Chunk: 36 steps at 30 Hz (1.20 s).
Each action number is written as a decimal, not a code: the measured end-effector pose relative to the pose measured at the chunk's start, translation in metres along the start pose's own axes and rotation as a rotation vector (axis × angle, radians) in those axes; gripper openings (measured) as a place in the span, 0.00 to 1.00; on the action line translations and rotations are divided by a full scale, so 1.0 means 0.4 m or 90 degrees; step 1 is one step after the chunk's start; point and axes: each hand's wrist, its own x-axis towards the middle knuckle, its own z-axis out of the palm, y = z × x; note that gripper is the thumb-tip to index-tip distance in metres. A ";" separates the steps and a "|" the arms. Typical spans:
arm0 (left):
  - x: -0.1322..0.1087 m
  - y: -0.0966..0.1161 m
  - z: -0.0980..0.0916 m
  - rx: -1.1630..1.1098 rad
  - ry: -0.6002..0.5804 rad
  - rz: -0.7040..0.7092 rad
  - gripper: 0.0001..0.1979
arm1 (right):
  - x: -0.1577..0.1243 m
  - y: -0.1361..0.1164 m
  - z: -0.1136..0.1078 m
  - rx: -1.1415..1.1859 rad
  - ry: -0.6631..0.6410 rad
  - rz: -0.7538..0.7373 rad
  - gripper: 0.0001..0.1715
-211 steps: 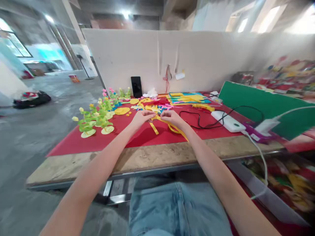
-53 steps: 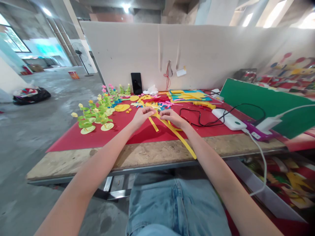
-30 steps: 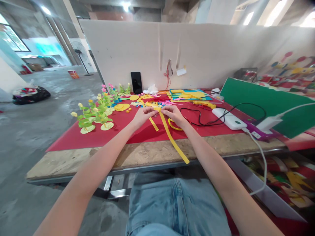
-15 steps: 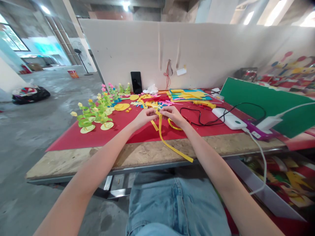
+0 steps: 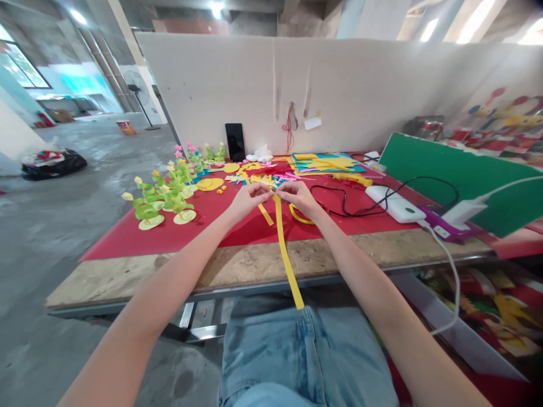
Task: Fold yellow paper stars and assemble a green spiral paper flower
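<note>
Over the red sheet, my left hand and my right hand nearly meet, fingertips pinched together on the top end of a yellow paper strip. From there the strip hangs past the table's front edge, its loose end in front of my jeans. What the fingertips cover at the fold or end of the strip is hidden. Just below my left hand lies a short yellow strip piece. Beside my right hand, partly hidden by it, is a yellow looped handle.
Green paper plants on round bases stand at the left, near yellow paper discs. Paper scraps lie beyond my hands. A black phone leans on the white partition. To the right are cables, a white power strip and a green board.
The hanging end of the yellow strip has swung left and downward, from a curve near my right forearm to a straighter hang. Both hands stay almost in place.
</note>
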 end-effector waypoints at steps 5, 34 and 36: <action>0.003 0.006 0.000 -0.008 0.033 -0.007 0.16 | 0.001 -0.002 0.003 -0.004 0.018 -0.005 0.13; 0.003 0.010 0.003 -0.025 0.104 -0.008 0.13 | 0.002 0.003 0.001 -0.021 0.013 0.057 0.18; 0.003 0.010 0.004 -0.039 0.088 -0.007 0.13 | 0.001 0.004 0.003 -0.021 -0.007 0.050 0.18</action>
